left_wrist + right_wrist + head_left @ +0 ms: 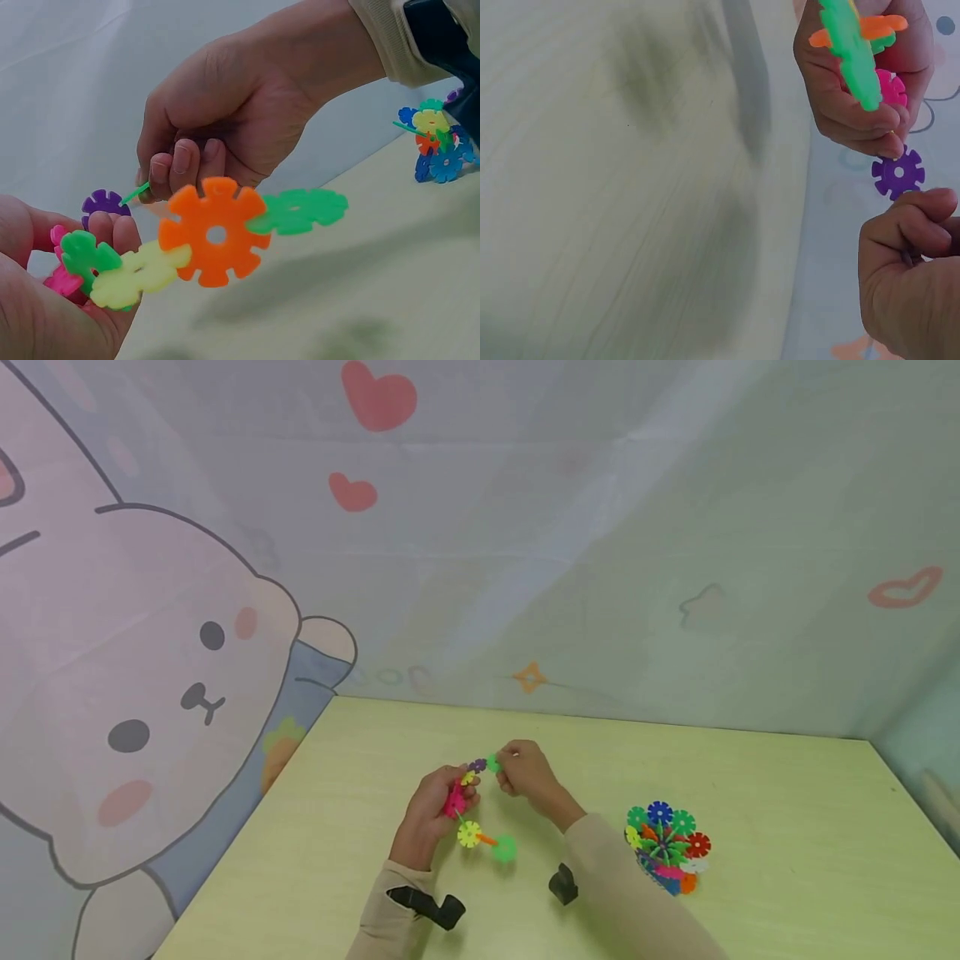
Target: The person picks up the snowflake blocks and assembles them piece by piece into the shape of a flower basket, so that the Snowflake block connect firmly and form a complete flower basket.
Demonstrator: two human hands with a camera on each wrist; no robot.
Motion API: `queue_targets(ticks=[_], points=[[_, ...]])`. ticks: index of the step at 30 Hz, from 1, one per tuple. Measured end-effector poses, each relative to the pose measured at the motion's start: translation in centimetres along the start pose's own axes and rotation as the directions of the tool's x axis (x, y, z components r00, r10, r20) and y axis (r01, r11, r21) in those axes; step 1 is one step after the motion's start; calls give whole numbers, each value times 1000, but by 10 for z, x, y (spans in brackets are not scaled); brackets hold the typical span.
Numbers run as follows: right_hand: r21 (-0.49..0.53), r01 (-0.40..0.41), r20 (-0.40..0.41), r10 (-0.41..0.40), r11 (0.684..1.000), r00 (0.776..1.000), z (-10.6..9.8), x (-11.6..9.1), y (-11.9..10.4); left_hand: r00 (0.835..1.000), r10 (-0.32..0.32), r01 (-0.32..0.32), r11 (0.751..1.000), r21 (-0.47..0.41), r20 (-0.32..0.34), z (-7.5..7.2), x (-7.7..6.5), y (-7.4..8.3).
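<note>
A chain of interlocking snowflake discs spans both hands above the table. My left hand (427,814) holds it around a pink disc (454,799) and a small yellow one (468,777). At the chain's far end, my right hand (531,774) pinches a green disc (493,763), joined to a purple disc (898,172) between the hands. From the left hand's near side hang a green disc (88,259), a yellow disc (139,277), an orange disc (216,232) and a last green disc (304,210). The right fingers hide most of the pinched disc.
A built cluster of many-coloured snowflake discs (663,847) stands on the table (787,860) to the right of my right forearm. Behind the table hangs a cloth backdrop (570,527) printed with a rabbit and hearts. Black camera straps (423,906) sit on the wrists.
</note>
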State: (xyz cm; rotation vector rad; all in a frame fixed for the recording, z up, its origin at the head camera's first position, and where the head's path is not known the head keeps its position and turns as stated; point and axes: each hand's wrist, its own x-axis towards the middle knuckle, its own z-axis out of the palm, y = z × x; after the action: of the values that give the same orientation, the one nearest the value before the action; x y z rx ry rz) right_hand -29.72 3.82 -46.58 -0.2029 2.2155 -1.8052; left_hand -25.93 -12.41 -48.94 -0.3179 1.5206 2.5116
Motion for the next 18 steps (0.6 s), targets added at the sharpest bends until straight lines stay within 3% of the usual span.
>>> queue_targets(ticks=[4,7,10,14,18], points=[[-72,13,-103,-20,997,994,0,0,0,1000,-4,2,999,-48,-28,-1,1,-1],[-139,37,-137,-56,990,989,-2,0,0,998,-15,10,996,-86,-69,-3,1,0],[-123,47,-87,-58,991,995,-4,0,1,997,-38,31,995,-96,-74,-5,1,0],[-60,37,-2,-37,998,999,-4,0,0,998,-54,52,996,-73,-30,-4,-1,0],[-52,39,34,-38,998,999,-3,-1,0,998,-63,62,997,-55,-27,-2,-1,0]])
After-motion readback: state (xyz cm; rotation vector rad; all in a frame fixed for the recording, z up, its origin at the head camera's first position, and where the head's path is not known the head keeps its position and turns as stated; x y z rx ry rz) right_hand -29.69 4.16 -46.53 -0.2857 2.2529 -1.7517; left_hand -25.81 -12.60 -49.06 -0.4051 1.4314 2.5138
